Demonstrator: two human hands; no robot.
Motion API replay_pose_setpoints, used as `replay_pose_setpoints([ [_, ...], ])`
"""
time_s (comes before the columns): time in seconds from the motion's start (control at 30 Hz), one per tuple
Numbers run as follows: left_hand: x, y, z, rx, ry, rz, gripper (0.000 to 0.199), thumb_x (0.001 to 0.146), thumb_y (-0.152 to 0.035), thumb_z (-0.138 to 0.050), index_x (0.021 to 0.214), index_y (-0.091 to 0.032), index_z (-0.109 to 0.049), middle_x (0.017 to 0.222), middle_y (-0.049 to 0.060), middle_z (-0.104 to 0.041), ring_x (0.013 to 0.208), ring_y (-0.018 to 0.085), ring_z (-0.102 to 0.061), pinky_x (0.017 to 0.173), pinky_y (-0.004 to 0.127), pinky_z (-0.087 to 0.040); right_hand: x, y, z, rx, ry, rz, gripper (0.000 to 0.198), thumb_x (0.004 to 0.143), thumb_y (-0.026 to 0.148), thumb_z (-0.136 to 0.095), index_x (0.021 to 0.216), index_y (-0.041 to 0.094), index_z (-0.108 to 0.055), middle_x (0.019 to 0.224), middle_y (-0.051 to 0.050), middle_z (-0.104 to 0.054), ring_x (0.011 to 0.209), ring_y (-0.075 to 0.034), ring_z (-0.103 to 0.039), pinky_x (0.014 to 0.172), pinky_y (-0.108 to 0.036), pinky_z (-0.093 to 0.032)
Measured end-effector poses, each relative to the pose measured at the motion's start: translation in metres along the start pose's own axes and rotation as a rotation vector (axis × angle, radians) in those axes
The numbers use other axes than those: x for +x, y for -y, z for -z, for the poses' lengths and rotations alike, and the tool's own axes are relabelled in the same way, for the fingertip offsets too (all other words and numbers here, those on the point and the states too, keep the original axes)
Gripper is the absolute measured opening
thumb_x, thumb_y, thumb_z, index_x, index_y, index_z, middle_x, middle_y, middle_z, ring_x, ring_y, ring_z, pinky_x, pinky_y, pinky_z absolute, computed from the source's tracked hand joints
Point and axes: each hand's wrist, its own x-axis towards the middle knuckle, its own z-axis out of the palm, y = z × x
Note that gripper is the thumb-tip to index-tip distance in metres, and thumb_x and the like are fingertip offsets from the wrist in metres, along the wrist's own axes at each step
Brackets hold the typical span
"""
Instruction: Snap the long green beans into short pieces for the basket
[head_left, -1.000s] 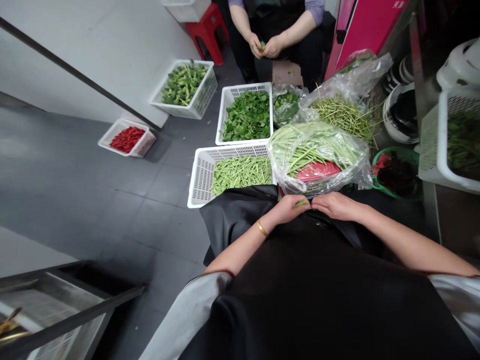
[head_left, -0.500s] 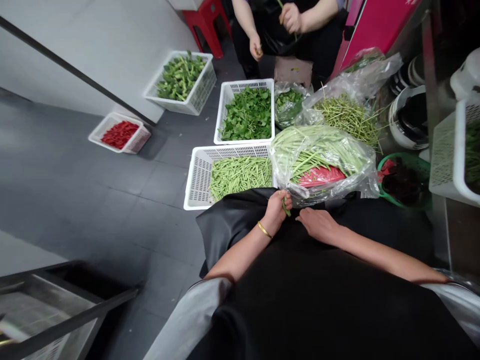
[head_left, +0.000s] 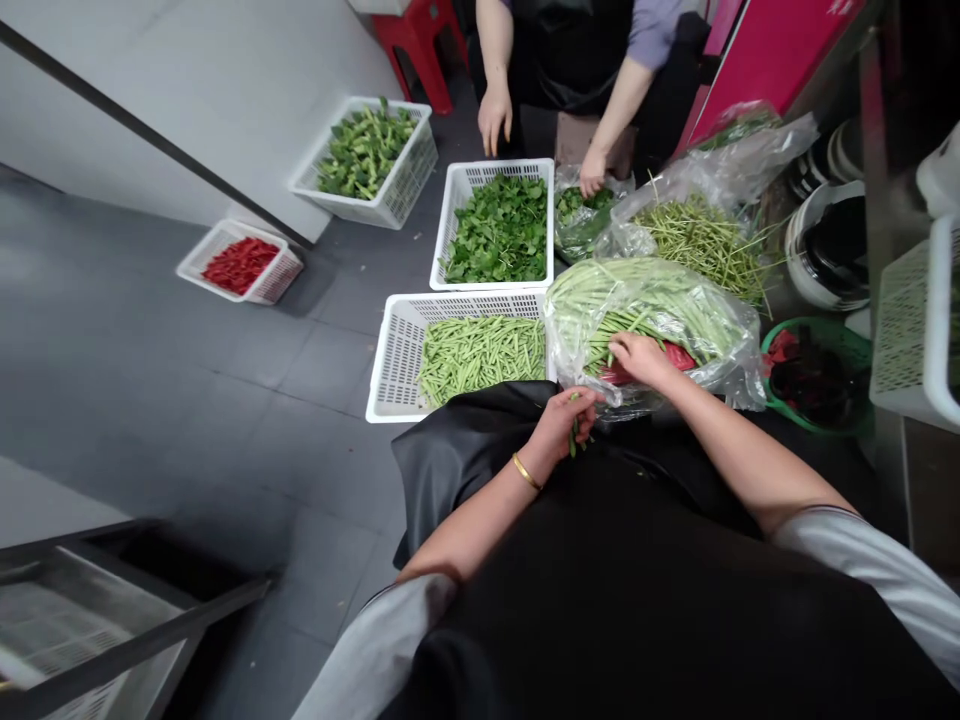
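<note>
My left hand [head_left: 564,422], with a gold bangle at its wrist, is closed around short pieces of green bean [head_left: 574,425] above the black apron on my lap. Ahead and to the right, my right hand [head_left: 639,358] reaches into a clear plastic bag [head_left: 739,345]. Its fingers are bent together on the long green beans [head_left: 626,322] there, beside a red wrapping [head_left: 679,356]; the fingertips are partly hidden. Left of the bag is a white basket [head_left: 397,350] holding cut green beans [head_left: 484,352].
Beyond stands a white basket [head_left: 442,225] of leafy greens. Further left are a basket [head_left: 405,185] of green vegetables and a small one [head_left: 281,277] of red peppers. A co-worker's hand [head_left: 594,172] touches a bag of greens. At right are a green basin [head_left: 817,420] and buckets [head_left: 795,255].
My right hand has moved from my lap forward into the bag of long beans. My left hand stays near the lap with bean pieces. The co-worker's hands have lowered, one into the greens bag.
</note>
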Motion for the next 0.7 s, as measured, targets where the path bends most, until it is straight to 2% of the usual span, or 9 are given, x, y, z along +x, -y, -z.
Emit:
replay_pose_setpoints([
  [0.07,0.001,0.004,-0.002,0.069,-0.05,-0.04,0.044,0.066,-0.044,-0.077,0.095,-0.013,-0.063,0.058,-0.005,-0.051,0.037,0.003,-0.035,0.034,0.017,-0.019,-0.034,-0.008,0.005,0.171,-0.072,0.035,0.035,0.097,0.035,-0.04,0.11,0.016,-0.066,0.097,-0.008,-0.073,0.089,-0.02,-0.066,0.083,-0.03,-0.048],
  [0.13,0.003,0.011,-0.006,0.106,-0.055,-0.015,0.047,0.064,-0.045,-0.079,0.094,-0.013,-0.062,0.059,-0.004,-0.054,0.036,0.002,-0.034,0.034,0.017,-0.018,-0.074,-0.007,0.006,0.259,-0.076,0.133,0.035,0.096,0.038,-0.042,0.109,0.017,-0.067,0.09,-0.006,-0.072,0.084,-0.02,-0.067,0.08,-0.031,-0.05],
  [0.27,0.006,0.023,-0.012,0.034,0.035,0.139,0.044,0.062,-0.047,-0.08,0.075,-0.013,-0.055,0.051,-0.006,-0.046,0.036,0.002,-0.032,0.035,0.017,-0.015,-0.134,0.019,-0.008,0.149,-0.009,0.417,0.03,0.093,0.032,-0.049,0.112,0.018,-0.066,0.101,-0.012,-0.067,0.088,-0.022,-0.065,0.081,-0.036,-0.051],
  [0.37,-0.001,0.02,-0.013,0.0,0.03,0.07,0.043,0.056,-0.037,-0.086,0.067,-0.013,-0.052,0.046,-0.009,-0.037,0.036,0.001,-0.029,0.036,0.016,-0.015,-0.15,0.031,-0.01,0.176,0.039,0.538,0.032,0.09,0.033,-0.054,0.117,0.019,-0.063,0.102,-0.012,-0.065,0.085,-0.021,-0.065,0.078,-0.035,-0.053],
  [0.4,-0.004,0.017,-0.013,-0.016,0.001,0.006,0.043,0.055,-0.035,-0.086,0.067,-0.013,-0.051,0.047,-0.009,-0.037,0.037,0.0,-0.029,0.036,0.016,-0.015,-0.152,0.03,-0.007,0.242,0.014,0.513,0.035,0.09,0.034,-0.054,0.121,0.02,-0.06,0.101,-0.01,-0.065,0.083,-0.02,-0.065,0.076,-0.034,-0.053],
  [0.47,-0.012,0.008,-0.013,-0.066,-0.072,-0.132,0.044,0.056,-0.034,-0.086,0.067,-0.014,-0.049,0.049,-0.009,-0.037,0.038,0.0,-0.029,0.036,0.015,-0.015,-0.152,0.026,0.004,0.399,-0.053,0.37,0.04,0.092,0.037,-0.05,0.128,0.02,-0.053,0.094,-0.007,-0.067,0.076,-0.018,-0.065,0.072,-0.031,-0.052],
  [0.53,-0.018,-0.001,-0.014,-0.098,-0.132,-0.226,0.045,0.056,-0.035,-0.086,0.068,-0.015,-0.047,0.051,-0.009,-0.038,0.038,0.0,-0.028,0.036,0.015,-0.014,-0.15,0.021,0.015,0.488,-0.039,0.236,0.037,0.094,0.04,-0.045,0.123,0.02,-0.056,0.083,-0.003,-0.068,0.065,-0.015,-0.064,0.067,-0.028,-0.05],
  [0.63,-0.023,-0.006,-0.015,-0.087,-0.178,-0.297,0.045,0.057,-0.036,-0.085,0.069,-0.016,-0.047,0.052,-0.009,-0.042,0.037,0.0,-0.029,0.035,0.015,-0.015,-0.148,0.025,0.023,0.454,0.088,0.277,0.029,0.093,0.04,-0.047,0.092,0.019,-0.066,0.065,0.001,-0.064,0.056,-0.013,-0.06,0.061,-0.025,-0.045],
  [0.7,-0.023,-0.004,-0.016,-0.096,-0.196,-0.323,0.044,0.058,-0.037,-0.085,0.07,-0.016,-0.048,0.051,-0.009,-0.042,0.037,0.001,-0.03,0.034,0.016,-0.016,-0.149,0.035,0.021,0.432,0.026,0.32,0.032,0.091,0.039,-0.048,0.071,0.019,-0.063,0.057,0.001,-0.059,0.053,-0.013,-0.056,0.059,-0.024,-0.042],
])
